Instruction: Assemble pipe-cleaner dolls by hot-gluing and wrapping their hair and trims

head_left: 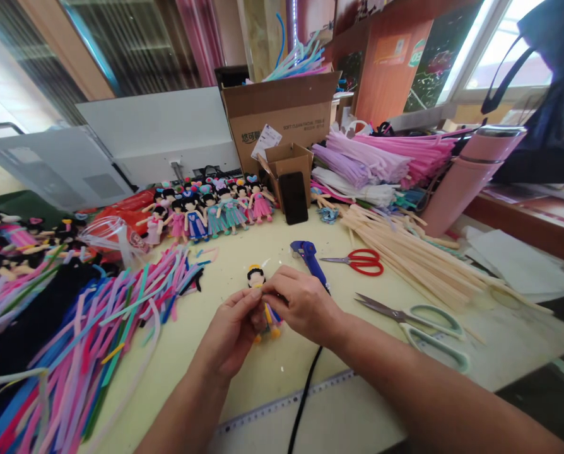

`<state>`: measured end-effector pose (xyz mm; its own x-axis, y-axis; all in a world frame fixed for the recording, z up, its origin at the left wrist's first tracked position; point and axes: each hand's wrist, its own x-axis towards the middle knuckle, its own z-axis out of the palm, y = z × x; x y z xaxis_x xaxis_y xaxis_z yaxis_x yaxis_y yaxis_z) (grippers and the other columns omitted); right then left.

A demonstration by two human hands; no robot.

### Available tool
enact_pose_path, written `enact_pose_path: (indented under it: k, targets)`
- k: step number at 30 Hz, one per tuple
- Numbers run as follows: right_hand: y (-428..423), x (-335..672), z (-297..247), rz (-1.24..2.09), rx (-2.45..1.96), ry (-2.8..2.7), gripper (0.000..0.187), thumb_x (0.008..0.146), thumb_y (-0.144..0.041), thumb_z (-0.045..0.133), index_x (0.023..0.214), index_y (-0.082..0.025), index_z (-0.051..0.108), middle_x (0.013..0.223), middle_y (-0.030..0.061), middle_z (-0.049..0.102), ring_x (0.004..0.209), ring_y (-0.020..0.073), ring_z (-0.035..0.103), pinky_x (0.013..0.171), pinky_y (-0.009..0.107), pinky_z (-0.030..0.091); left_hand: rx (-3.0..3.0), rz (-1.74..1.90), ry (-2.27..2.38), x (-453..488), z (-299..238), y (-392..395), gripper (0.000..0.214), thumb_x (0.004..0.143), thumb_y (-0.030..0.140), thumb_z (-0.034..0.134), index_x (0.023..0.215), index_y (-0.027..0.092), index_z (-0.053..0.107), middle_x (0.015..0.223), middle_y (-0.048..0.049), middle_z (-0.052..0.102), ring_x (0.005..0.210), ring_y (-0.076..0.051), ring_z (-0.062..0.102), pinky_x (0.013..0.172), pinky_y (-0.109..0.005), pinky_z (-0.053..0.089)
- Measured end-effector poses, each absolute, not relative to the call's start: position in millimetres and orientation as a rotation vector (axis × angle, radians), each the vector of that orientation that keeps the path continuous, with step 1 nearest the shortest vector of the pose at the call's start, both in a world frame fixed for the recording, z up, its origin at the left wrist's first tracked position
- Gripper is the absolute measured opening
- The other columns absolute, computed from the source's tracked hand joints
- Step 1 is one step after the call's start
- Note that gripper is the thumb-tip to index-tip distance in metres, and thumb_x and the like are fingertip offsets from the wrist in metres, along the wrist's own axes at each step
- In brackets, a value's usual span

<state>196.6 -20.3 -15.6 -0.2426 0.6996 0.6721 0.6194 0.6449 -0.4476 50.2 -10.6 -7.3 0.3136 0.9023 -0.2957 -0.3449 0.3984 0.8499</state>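
From afar, I see left hand (235,328) and right hand (305,304) bunched before the doll (256,277) on the worktop (225,252) (their grip I cannot tell); likely light, soft, bendable, best held mid-body.

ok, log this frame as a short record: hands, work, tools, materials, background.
Hands: left hand and right hand, fingers close together
Work: small doll at the fingers, black hair and yellow headpiece visible; exact grip hidden
Tools: blue glue gun, red-handled scissors, green-handled scissors, measuring strip
Materials: multicolored strips at picture left; beige strips at right
Background: row of dolls, black phone, cardboard box, pink bottle
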Motion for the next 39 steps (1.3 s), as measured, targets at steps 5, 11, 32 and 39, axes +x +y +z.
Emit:
enact_pose_path:
  k: [5,11,32,39]
  targets:
    - [-19.0,206.8,-5.4,0.188,-0.977,-1.951,0.010,0.080,-0.008,0.060,0.074,-0.016,0.061,0.069,0.0003,0.057,0.064,0.0103,0.054,0.060,0.020,0.043,0.958,0.867,0.948,43.2,-0.6,-10.3,0.030,0.061,0.039,0.080,0.060,0.013,0.066,0.054,0.0010,0.056,0.048,-0.008,0.043,0.046,-0.020,0.037]
    - [-19.5,207.9,-1.9,0.260,-0.926,-2.015,0.008,0.075,-0.006,0.062,0.075,-0.015,0.063,0.070,0.0007,0.058,0.064,0.0102,0.054,0.058,0.020,0.042,1.096,0.752,0.939,35.3,-0.9,-3.4,0.033,0.063,0.044,0.078,0.059,0.013,0.066,0.049,0.0011,0.051,0.046,-0.009,0.041,0.047,-0.022,0.033]
    - [-22.8,196.1,-13.7,0.104,-1.061,-1.941,0.015,0.085,-0.017,0.058,0.071,-0.018,0.057,0.070,0.0016,0.056,0.065,0.0129,0.053,0.060,0.023,0.041,0.939,0.947,0.964,46.4,-5.5,-6.8,0.034,0.055,0.038,0.083,0.055,0.014,0.059,0.044,0.0053,0.045,0.044,-0.006,0.037,0.042,-0.018,0.030]
    - [-23.2,195.1,-13.7,0.069,-1.033,-1.938,0.016,0.088,-0.016,0.052,0.073,-0.018,0.058,0.072,0.0031,0.058,0.069,0.0131,0.056,0.064,0.023,0.044,0.830,0.979,0.891,49.6,-4.5,-12.0,0.030,0.059,0.033,0.081,0.055,0.013,0.059,0.049,0.0052,0.047,0.044,-0.005,0.036,0.042,-0.017,0.032]
